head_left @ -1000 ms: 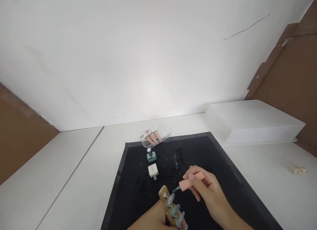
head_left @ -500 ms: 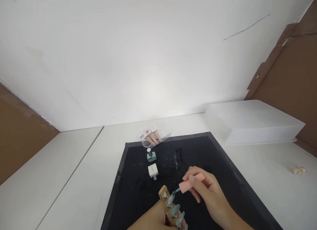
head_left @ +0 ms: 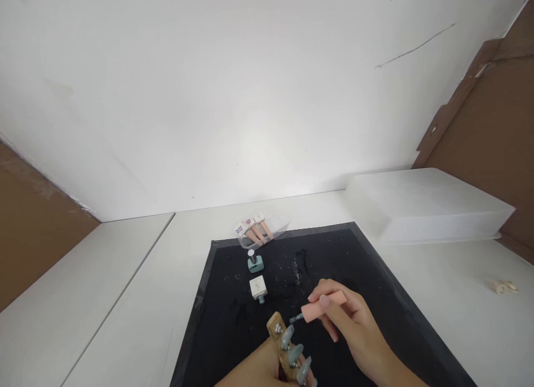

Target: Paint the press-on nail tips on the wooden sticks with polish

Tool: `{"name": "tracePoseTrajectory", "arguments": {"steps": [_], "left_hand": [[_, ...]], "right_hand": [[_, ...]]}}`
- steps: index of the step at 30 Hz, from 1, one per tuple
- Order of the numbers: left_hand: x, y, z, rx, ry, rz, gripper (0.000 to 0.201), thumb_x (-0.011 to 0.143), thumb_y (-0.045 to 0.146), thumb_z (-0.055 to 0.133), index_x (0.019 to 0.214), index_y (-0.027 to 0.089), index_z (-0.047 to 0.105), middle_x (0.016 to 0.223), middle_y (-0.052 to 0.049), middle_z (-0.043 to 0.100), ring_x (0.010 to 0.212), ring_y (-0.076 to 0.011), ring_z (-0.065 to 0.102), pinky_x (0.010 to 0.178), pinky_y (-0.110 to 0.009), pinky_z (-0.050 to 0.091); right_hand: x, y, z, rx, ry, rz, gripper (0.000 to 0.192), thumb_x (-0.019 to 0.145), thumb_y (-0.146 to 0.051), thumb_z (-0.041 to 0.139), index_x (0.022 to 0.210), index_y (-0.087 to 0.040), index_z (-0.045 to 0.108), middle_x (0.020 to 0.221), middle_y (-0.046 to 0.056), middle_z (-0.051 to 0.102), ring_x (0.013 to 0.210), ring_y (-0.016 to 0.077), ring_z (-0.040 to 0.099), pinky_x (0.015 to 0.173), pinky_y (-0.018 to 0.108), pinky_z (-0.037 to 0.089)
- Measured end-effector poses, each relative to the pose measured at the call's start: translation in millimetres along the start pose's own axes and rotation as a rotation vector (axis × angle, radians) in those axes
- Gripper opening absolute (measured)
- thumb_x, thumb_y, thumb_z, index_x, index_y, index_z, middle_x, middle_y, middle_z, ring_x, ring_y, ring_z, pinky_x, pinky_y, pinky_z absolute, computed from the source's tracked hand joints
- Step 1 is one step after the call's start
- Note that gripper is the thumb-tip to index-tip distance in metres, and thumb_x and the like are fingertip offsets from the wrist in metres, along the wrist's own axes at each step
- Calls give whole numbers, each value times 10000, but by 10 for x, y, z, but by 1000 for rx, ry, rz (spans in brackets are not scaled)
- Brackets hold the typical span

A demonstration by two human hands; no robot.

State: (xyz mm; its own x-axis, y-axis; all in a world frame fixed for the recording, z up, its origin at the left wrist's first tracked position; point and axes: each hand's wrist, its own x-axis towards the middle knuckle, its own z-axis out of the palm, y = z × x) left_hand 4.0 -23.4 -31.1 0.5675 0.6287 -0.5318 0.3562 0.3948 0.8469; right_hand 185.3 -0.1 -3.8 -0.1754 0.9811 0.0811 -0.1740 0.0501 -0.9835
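My left hand (head_left: 254, 370) grips a wooden stick (head_left: 276, 327) that carries several grey-blue false nails (head_left: 294, 353), held tilted over the black mat (head_left: 359, 276). My right hand (head_left: 352, 323) holds a pink nail-polish brush cap (head_left: 323, 307) with its small brush tip just above the uppermost nail on the stick. An open teal polish bottle (head_left: 254, 261) and a white square bottle (head_left: 258, 287) stand on the mat beyond my hands.
Three pink polish bottles in a clear holder (head_left: 254, 231) lie at the mat's far edge. A white lidded box (head_left: 421, 206) sits at the right on the white table (head_left: 125, 298). A small pale object (head_left: 504, 287) lies far right. A white wall stands behind.
The brush cap in my right hand has lifted slightly up and away from the top nail. My left hand and the stick have stayed almost still.
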Motion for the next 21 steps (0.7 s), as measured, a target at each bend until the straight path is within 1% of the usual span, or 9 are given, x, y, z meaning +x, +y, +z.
{"name": "tracePoseTrajectory", "arguments": {"steps": [2,5,7,8,10,12,14,19,21], "left_hand": [[1,22,2,-3,-11,6,134,688,300,651,751,190,611,713,19,524,637,-107,437,600,-230,384],[-5,92,-2,-12,-31,19,123,695,304,640,734,189,620,715,14,532,639,-108,447,596,-227,388],[-11,124,-11,-15,-41,18,124,696,307,633,726,187,627,685,17,526,624,-107,444,568,-219,375],[-13,127,-17,-16,-44,13,125,692,306,633,724,186,632,668,19,523,611,-105,440,550,-216,365],[-17,108,-26,-16,-41,-2,121,683,298,635,731,186,640,649,21,521,590,-102,432,519,-210,344],[-19,70,-31,-14,-29,-17,112,675,281,637,735,186,646,630,23,514,569,-98,419,495,-207,323],[-17,39,-34,-14,-18,-29,105,671,265,637,737,184,650,617,24,508,557,-95,408,485,-207,312],[17,47,-38,-38,-20,-41,102,664,264,640,723,181,646,625,19,522,566,-97,418,504,-211,336],[32,52,-40,-51,-29,-47,104,642,260,655,710,182,641,624,19,528,567,-99,423,501,-212,338]], "right_hand": [[0,-12,-3,15,-23,-23,383,829,-525,546,760,-159,634,581,-39,464,382,54,336,383,204,269],[-12,-74,4,7,-127,-51,376,828,-520,547,780,-163,654,645,-14,493,397,57,363,375,199,287],[-17,-112,13,-30,-164,-78,365,822,-510,558,778,-165,668,660,3,523,414,67,382,377,198,304],[-16,-122,16,-52,-157,-85,356,822,-500,563,774,-165,673,658,9,536,421,72,390,377,197,308],[-10,-118,19,-88,-94,-73,351,821,-493,568,754,-164,672,633,5,541,414,74,389,372,196,299],[-3,-93,14,-96,-15,-43,360,821,-504,562,744,-166,662,592,-15,513,395,69,367,369,198,281],[-2,-65,5,-81,15,-40,374,828,-516,546,747,-168,657,578,-28,491,382,64,352,371,201,280],[-31,-56,-5,-102,-100,-154,322,843,-477,552,826,-189,696,688,25,589,410,79,427,372,200,331],[-33,-67,1,-132,-122,-176,312,844,-469,555,843,-196,707,715,41,625,419,87,445,371,200,345]]}}
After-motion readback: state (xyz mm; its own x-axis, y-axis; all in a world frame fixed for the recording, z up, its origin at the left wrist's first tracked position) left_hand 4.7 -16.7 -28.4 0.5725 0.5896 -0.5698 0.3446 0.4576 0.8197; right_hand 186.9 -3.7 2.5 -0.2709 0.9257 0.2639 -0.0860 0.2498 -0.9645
